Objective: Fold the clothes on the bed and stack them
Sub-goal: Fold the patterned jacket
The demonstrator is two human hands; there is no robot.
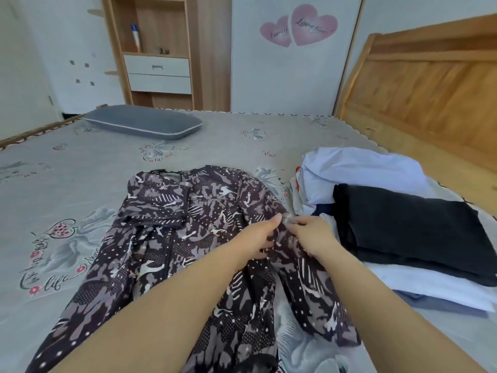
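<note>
Your left hand (259, 235) and right hand (312, 232) pinch the patterned jacket (204, 211); right of it, folded stack (403, 227); beyond, grey pillow (145, 124).

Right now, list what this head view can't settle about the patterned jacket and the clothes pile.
- Patterned jacket: hem cut off by the bottom edge; forearms cover its middle.
- Left hand and right hand: fingertips blurred, buried in fabric.
- Clothes pile: the black garment hides lower layers; count unclear.
- Pile's right end: cut off by the frame.
</note>
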